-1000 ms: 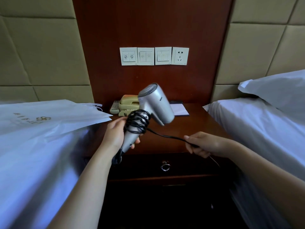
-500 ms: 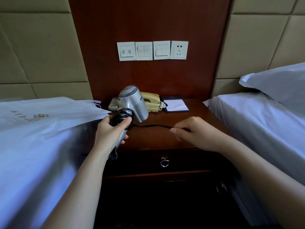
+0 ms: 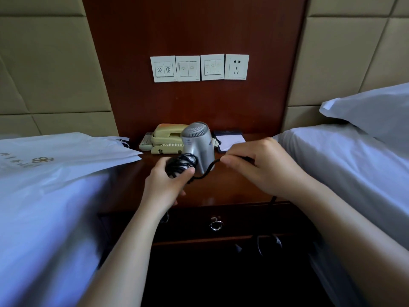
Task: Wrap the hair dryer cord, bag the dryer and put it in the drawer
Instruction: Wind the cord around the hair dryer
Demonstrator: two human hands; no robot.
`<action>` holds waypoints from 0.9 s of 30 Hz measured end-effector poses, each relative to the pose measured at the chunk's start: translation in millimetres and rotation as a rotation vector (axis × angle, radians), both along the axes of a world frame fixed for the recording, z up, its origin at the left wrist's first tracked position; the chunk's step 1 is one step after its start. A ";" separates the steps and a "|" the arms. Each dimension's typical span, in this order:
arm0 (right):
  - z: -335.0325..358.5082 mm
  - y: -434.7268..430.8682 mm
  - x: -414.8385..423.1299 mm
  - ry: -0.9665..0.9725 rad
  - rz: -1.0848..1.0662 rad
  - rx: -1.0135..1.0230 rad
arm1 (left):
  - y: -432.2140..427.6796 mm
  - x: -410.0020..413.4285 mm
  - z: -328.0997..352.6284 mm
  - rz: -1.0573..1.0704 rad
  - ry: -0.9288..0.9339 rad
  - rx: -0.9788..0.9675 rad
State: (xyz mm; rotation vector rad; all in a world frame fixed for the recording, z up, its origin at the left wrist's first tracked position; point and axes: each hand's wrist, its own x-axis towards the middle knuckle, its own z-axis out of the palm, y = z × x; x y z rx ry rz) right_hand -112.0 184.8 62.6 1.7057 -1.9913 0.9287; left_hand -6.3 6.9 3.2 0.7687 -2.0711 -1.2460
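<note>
The left hand [image 3: 168,185] gripped the handle of the silver hair dryer [image 3: 198,145], fingers and thumb curled round it over the coils of black cord [image 3: 181,165] already wound there. The dryer was held above the middle of the nightstand [image 3: 221,193], clear of its top, with the grille end tilted up and toward the wall. From the coils a short loop of cord sagged under the dryer body and ran right to the right hand [image 3: 261,169], which pinched it between thumb and forefinger, the other fingers folded. Below that hand a dark line dropped past the nightstand's front edge; it was probably the rest of the cord, though the shadow made its end hard to read. The drawer [image 3: 243,220] under the top was closed, its ring pull [image 3: 215,224] hanging at the centre. The white bag [image 3: 66,156] lay flat on the left bed [image 3: 44,229], one corner jutting over the nightstand's left edge. Along the nightstand's back edge stood a beige telephone [image 3: 164,138] with a remote [image 3: 146,142] beside it at the back left corner and a notepad [image 3: 231,141] to the right. Three switch plates [image 3: 188,68] and a socket [image 3: 236,67] sat on the wood panel above. A pillow [image 3: 371,111] lay on the right bed [image 3: 345,165].
</note>
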 end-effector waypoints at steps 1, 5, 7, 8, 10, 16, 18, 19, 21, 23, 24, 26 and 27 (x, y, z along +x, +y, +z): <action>1.5 0.6 -2.8 -0.018 -0.005 -0.026 | 3.4 -0.4 1.0 -0.029 -0.017 -0.047; 5.0 -0.9 -8.2 -0.044 -0.002 -0.069 | 18.5 -1.4 2.2 -0.120 -0.097 -0.181; 4.5 -4.6 -7.6 -0.026 0.006 -0.056 | 25.8 -4.1 0.1 -0.153 -0.146 -0.206; 4.1 -6.8 -7.2 -0.017 0.007 -0.056 | 29.2 -5.9 -1.4 -0.175 -0.166 -0.225; 3.6 -11.3 -7.2 -0.010 -0.004 -0.060 | 36.3 -9.7 -2.8 -0.223 -0.194 -0.256; 2.0 -19.4 0.0 0.027 0.016 0.007 | 52.1 -18.8 -1.5 -0.287 -0.265 -0.340; 2.3 -20.7 -0.2 0.022 0.014 0.020 | 52.6 -20.0 -1.7 -0.285 -0.236 -0.348; 2.8 -20.8 -2.6 0.008 0.004 0.019 | 52.4 -19.9 -1.8 -0.287 -0.227 -0.360; 3.8 -18.7 -9.8 -0.040 -0.030 0.012 | 50.7 -19.1 -2.3 -0.288 -0.212 -0.388; 4.1 -14.4 -17.9 -0.098 -0.065 -0.003 | 49.9 -17.1 -1.7 -0.294 -0.208 -0.409; 3.5 -12.0 -21.8 -0.119 -0.085 -0.009 | 49.8 -16.2 -1.6 -0.293 -0.210 -0.419; 0.9 -8.7 -29.8 -0.144 -0.130 -0.010 | 47.8 -15.6 -2.3 -0.269 -0.227 -0.432; -1.6 -7.7 -34.4 -0.154 -0.151 -0.008 | 45.8 -15.4 -3.1 -0.255 -0.236 -0.432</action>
